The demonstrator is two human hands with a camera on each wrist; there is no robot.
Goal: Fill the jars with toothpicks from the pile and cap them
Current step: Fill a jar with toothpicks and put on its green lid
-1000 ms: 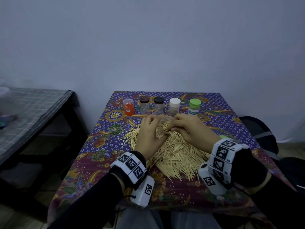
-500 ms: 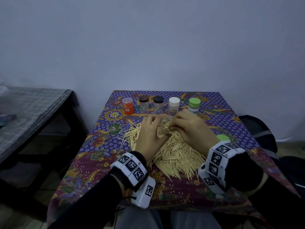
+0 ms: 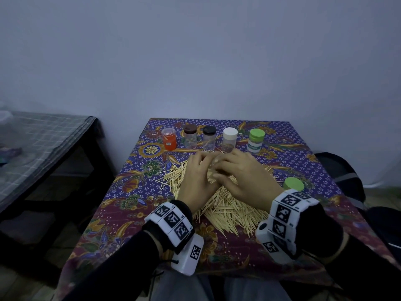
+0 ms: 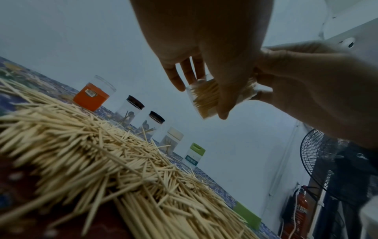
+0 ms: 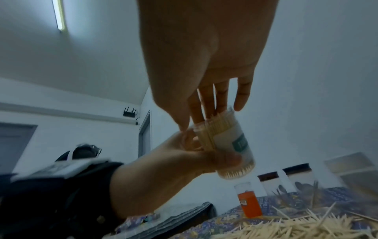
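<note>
Jar [image 5: 227, 145]: clear, packed with toothpicks, uncapped | left hand [image 3: 196, 181] fingers clamp it | right hand [image 3: 245, 177] fingers straight at mouth

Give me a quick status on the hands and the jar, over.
Left hand grips the clear jar, packed with toothpicks, above the pile. Right hand fingers at its open mouth. Loose green cap on the table. Nothing blocking.

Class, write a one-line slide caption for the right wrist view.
Left hand grips a clear jar packed with toothpicks while right hand fingers reach its open mouth.
</note>
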